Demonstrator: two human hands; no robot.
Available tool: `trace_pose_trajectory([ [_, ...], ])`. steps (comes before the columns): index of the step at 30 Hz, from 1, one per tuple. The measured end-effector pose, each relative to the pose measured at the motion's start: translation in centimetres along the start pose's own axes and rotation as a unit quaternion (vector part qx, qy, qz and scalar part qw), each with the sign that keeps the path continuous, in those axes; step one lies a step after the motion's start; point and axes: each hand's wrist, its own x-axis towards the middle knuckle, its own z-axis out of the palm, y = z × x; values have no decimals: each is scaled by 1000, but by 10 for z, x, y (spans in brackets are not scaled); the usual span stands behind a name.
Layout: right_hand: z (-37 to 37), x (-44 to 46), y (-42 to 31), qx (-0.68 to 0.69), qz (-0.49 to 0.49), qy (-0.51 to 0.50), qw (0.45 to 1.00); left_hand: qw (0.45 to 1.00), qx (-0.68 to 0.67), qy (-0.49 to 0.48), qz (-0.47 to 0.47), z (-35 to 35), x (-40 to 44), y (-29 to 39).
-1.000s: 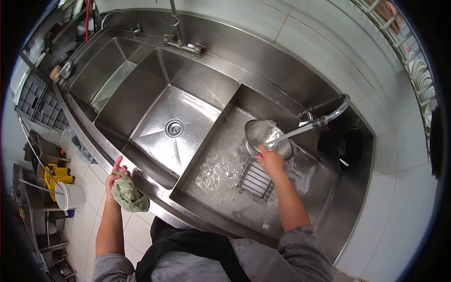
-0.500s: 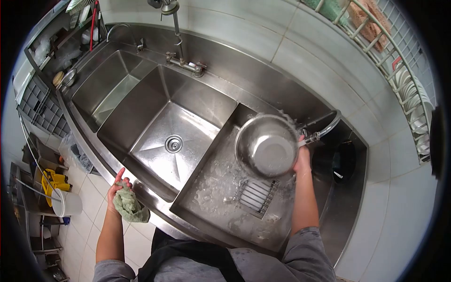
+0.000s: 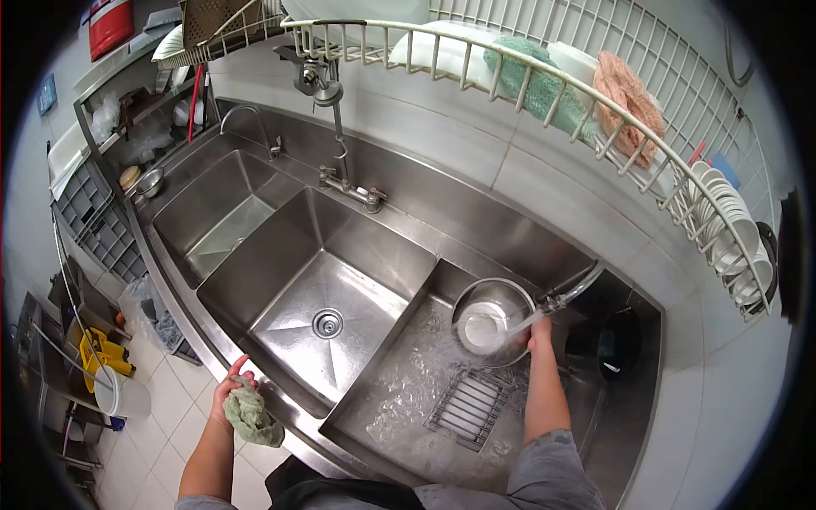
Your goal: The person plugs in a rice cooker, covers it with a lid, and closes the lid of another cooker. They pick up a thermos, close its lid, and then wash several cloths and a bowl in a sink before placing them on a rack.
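A green cloth (image 3: 252, 415) hangs in my left hand (image 3: 227, 393), closed around it at the sink's front rim. My right hand (image 3: 537, 332) grips the right edge of a round metal bowl (image 3: 481, 316) in the right basin, its opening facing up. Water from the faucet (image 3: 576, 290) runs into the bowl. Below the bowl, a metal grate (image 3: 470, 408) lies in the basin's shallow, bubbly water. A black container (image 3: 614, 344) stands at the basin's right end.
The middle basin (image 3: 289, 293) has a drain, and a smaller basin (image 3: 223, 212) adjoins it. A wire rack (image 3: 459, 64) overhead holds green and pink cloths and stacked white dishes (image 3: 724, 223). A white bucket (image 3: 123, 393) stands on the floor at left.
The view has tilted up, showing more of the rack. My right hand raised the bowl and turned it from base-up to opening-up under the water. My left hand still holds the cloth.
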Motion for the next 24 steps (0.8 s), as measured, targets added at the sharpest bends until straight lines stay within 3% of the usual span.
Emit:
trace_pose_trajectory([
  [4, -9, 10, -15, 77, 27, 18, 997, 1000, 11, 2, -2, 1, 1, 0],
  [6, -7, -4, -33, 197, 89, -10, 976, 1000, 26, 8, -4, 10, 4, 6],
  [7, -36, 40, -15, 182, 153, -96, 966, 997, 72, 29, -26, 11, 7, 10],
  [8, -33, 35, -21, 187, 150, -97, 966, 991, 118, 50, -46, 15, 11, 14],
  [10, -17, 3, -40, 224, 151, -108, 957, 961, 269, -63, 19, 96, 26, 40],
  [12, -12, -12, -44, 246, 151, -113, 951, 869, 462, -156, 84, 226, 27, 79],
  [15, 0, -25, -46, 236, 121, -48, 963, 603, 673, -251, 347, 395, 16, 112],
  [17, -7, -16, -14, 208, 112, -32, 971, 467, 672, -206, 537, 471, 27, 106],
  [18, -13, -11, -3, 173, 104, -15, 979, 394, 690, -183, 579, 509, 32, 104],
  [19, 4, -58, -10, 179, 81, 25, 980, 377, 688, -181, 593, 540, 40, 100],
  [20, -8, -55, 13, 145, 97, -33, 984, 334, 684, -201, 616, 566, 56, 99],
  [22, 5, -110, 24, 119, 136, 38, 983, 312, 706, -210, 600, 605, 73, 95],
  [23, -5, -126, 43, 90, 87, -6, 992, 296, 804, -179, 484, 623, 68, 92],
  [24, -16, -136, 60, 84, 100, -34, 991, 271, 884, -143, 354, 636, 64, 89],
])
